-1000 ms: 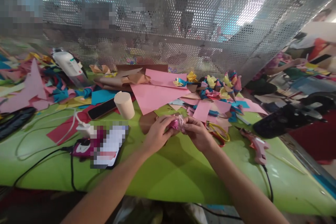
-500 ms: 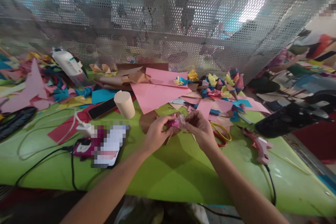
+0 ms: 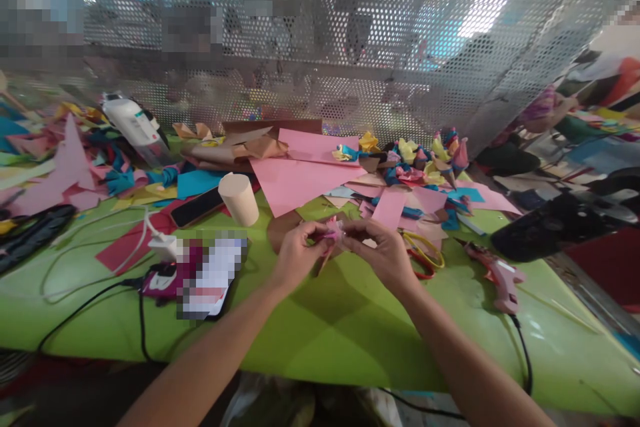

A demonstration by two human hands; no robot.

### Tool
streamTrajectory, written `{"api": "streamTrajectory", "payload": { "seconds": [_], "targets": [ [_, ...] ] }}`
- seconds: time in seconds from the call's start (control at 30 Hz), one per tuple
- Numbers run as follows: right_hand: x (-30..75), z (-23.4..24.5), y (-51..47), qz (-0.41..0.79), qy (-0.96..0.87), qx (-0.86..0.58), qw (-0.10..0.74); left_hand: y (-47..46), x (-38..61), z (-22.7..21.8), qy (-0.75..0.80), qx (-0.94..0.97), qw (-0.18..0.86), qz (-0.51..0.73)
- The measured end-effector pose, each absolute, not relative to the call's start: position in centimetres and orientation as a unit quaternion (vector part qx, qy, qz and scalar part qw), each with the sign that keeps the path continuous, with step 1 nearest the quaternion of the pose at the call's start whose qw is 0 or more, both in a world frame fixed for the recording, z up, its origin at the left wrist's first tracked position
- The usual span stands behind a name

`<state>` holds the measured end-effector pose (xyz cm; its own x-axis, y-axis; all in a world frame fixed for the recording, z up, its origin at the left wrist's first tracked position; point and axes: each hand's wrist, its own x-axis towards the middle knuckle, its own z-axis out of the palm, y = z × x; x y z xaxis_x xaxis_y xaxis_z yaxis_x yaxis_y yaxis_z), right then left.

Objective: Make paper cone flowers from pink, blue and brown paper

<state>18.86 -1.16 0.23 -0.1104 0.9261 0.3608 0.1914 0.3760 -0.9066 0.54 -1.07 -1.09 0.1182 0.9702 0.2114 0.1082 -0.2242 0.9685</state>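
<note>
Over the green table (image 3: 345, 340), my left hand (image 3: 299, 253) is closed on a small pink paper piece (image 3: 329, 234), its thumb and fingers pinched together. From the facing side, my right hand (image 3: 384, 255) pinches a bit of clear, crinkled film (image 3: 342, 229) that lies against the pink paper. Fingers partly hide both. A brown paper piece (image 3: 283, 229) lies flat behind my left hand, and a narrow brown strip shows below its fingertips. Just right of my right hand are yellow-and-red scissor handles (image 3: 425, 250).
A pink glue gun (image 3: 503, 280) with its cord lies to the right, near a black bottle (image 3: 537, 230). Left are a phone (image 3: 215, 280), a power strip (image 3: 165, 278) and a beige cardboard tube (image 3: 239, 200). Pink paper sheets (image 3: 300, 180) and small paper cones (image 3: 459, 157) lie behind.
My right hand has moved slightly left and closer to my left hand, and the clear film now sits tighter against the pink paper. The view has shifted a little.
</note>
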Motion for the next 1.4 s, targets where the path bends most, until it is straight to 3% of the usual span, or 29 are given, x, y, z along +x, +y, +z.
{"api": "streamTrajectory", "payload": {
  "seconds": [0.43, 0.7, 1.0, 1.4],
  "targets": [
    [18.5, 0.1, -1.3, 0.293, -0.713, -0.419, 0.480, -1.2, 0.6, -0.8, 0.426, 0.638, 0.408, 0.495],
    [18.6, 0.2, -1.4, 0.210, -0.749, -0.419, 0.469, -1.1, 0.6, -0.2, 0.406, 0.631, 0.475, 0.459],
    [18.7, 0.2, -1.4, 0.269, -0.746, -0.427, 0.435, -1.0, 0.7, 0.3, 0.424, 0.599, 0.522, 0.433],
    [18.5, 0.3, -1.4, 0.313, -0.712, -0.430, 0.458, -0.7, 0.2, 0.2, 0.407, 0.574, 0.582, 0.408]
  ]
}}
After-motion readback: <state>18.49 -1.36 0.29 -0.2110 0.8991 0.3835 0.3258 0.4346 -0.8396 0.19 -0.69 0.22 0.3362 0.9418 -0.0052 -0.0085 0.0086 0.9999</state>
